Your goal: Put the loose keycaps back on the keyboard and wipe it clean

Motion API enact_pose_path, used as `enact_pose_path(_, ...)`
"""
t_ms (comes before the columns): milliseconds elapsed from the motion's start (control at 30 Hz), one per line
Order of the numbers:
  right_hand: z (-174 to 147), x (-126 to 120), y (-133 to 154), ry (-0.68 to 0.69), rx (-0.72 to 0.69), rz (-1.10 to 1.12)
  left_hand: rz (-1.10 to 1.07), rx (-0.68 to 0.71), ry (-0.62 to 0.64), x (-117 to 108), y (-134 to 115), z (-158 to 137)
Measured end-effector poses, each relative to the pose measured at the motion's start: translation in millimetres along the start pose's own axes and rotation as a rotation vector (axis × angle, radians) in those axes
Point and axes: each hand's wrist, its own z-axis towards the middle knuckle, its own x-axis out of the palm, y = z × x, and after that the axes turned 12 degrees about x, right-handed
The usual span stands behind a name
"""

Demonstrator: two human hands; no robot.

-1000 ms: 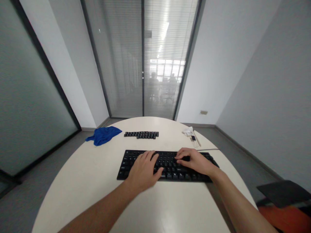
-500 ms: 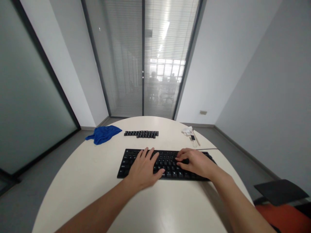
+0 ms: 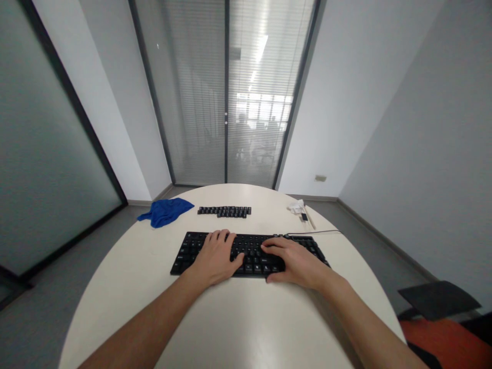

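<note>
A black computer keyboard (image 3: 246, 269) lies flat on the round table in front of me, its long side toward me. My left hand (image 3: 215, 259) rests palm down over its left half, fingers spread and thumb pointing right. Over the right half is my right hand (image 3: 300, 261); its fingers reach across the keys, and its thumb lies apart from them at the keyboard's near edge. Both hands are open and cover part of the keys. Beyond the keyboard, loose black keycaps (image 3: 226, 211) stand in two rows on the table.
A crumpled blue cloth (image 3: 166, 212) lies at the far left of the white table (image 3: 246, 328). At the far right are a white crumpled piece (image 3: 296, 206), a small black item (image 3: 304, 217) and a thin stick (image 3: 310, 219). A cable (image 3: 319, 232) trails right. A red-seated chair (image 3: 434, 341) stands right.
The keyboard has shifted left and slightly away from me, with both hands moving along. My right hand has opened out, its thumb coming down to the near edge.
</note>
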Motion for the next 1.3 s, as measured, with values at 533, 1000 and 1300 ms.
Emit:
enact_pose_path(533, 2.1, 0.7, 10.9, 0.028, 0.086, -0.048, 0.019, 0.013, 0.016, 11.1, -1.5, 0.1)
enact_pose_path(1000, 7.2, 5.4, -0.7, -0.098, -0.047, 0.021, 0.005, 0.012, 0.014, 13.5, -0.4, -0.3)
enact_pose_path(1300, 32.9, 14.8, 0.1, -0.185, 0.063, 0.038, 0.012, -0.003, 0.013, 16.1, 0.2, -0.9)
